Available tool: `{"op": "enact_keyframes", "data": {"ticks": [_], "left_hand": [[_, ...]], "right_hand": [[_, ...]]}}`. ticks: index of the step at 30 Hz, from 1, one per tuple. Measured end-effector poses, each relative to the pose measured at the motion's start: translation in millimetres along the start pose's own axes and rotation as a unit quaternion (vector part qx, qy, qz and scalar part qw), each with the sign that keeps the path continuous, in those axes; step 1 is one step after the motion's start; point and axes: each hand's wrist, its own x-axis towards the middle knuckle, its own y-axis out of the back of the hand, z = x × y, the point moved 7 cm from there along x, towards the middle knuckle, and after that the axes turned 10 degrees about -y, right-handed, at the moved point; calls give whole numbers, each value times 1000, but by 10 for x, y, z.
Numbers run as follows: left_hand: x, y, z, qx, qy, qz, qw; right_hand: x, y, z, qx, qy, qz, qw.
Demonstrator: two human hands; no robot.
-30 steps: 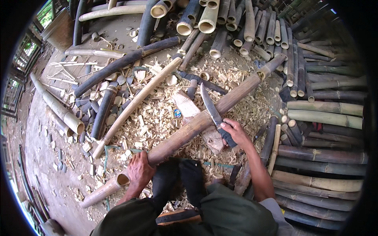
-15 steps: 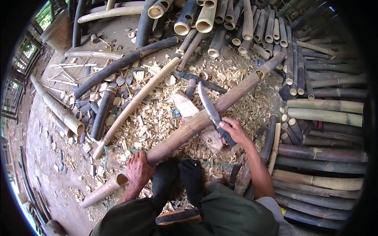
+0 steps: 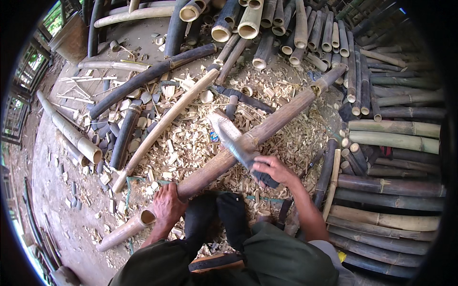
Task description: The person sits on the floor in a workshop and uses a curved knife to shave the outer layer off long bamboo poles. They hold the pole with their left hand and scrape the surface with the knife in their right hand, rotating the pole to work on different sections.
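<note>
Wood chips (image 3: 172,156) litter the ground (image 3: 52,200), with stacked bamboo (image 3: 386,186) at right. The right hand (image 3: 273,170) has its fingers closed around a knife (image 3: 238,150), its blurred blade at the brown pole (image 3: 205,172). The left hand (image 3: 169,206) grips the pole's near left end; it slants far right across a pale block (image 3: 221,125).

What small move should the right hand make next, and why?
Perhaps guide the knife along the pole in one short stroke: the right hand grips the knife, its blurred blade crosses the pole in view, and the left hand rests on the pole.
</note>
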Motion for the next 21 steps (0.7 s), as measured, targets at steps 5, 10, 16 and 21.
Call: {"op": "enact_keyframes", "data": {"ticks": [5,10,16,21], "left_hand": [[129,36,-44,-39,27,-91,995],[184,106,-61,-53,29,-120,991],[196,139,-23,-52,32,-115,992],[213,102,-10,-40,19,-109,993]], "right_hand": [[-177,382,34,266,78,185,943],[-188,445,133,184,68,218,956],[-152,55,-106,-56,43,87,994],[-142,344,-33,139,9,232,963]]}}
